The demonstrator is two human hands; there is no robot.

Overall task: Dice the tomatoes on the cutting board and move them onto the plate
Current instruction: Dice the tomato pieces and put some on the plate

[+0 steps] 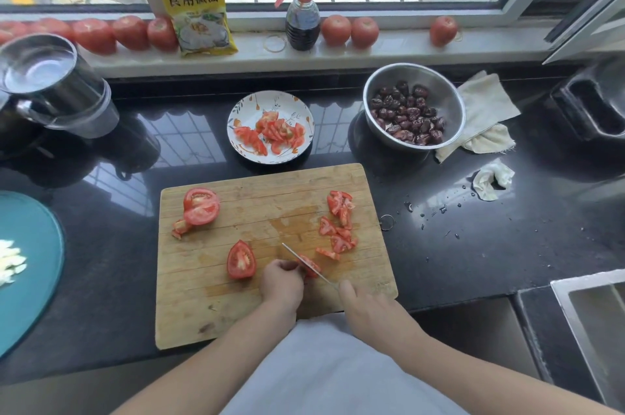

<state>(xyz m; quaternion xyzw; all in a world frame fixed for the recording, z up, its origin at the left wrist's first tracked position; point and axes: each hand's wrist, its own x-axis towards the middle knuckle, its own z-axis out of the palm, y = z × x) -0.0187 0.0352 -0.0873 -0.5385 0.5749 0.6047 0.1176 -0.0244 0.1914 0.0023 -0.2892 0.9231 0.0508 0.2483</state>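
While the left hand (281,282) steadies a tomato piece (309,266) near the front of the cutting board (270,309), its fingers (287,265) are curled down onto that piece. Right hand (363,308) grips the knife (306,265) handle, fingers wrapped around it, forefinger extended toward the blade; the blade lies across the held piece. Just left of the left hand sits a tomato wedge (240,260), cut face up. A halved tomato (200,206) with scraps lies at the board's far left corner. Cut tomato pieces (339,225) are scattered along the board's right side. Beyond the board, apart from it, the plate (270,127) already carries tomato slices. On the dark tabletop (473,245), right of the plate, stands a steel bowl of dates (413,106) touching a cloth (483,110). Whole tomatoes (350,30), a spray bottle (302,11) and a yellow packet (198,5) line the windowsill
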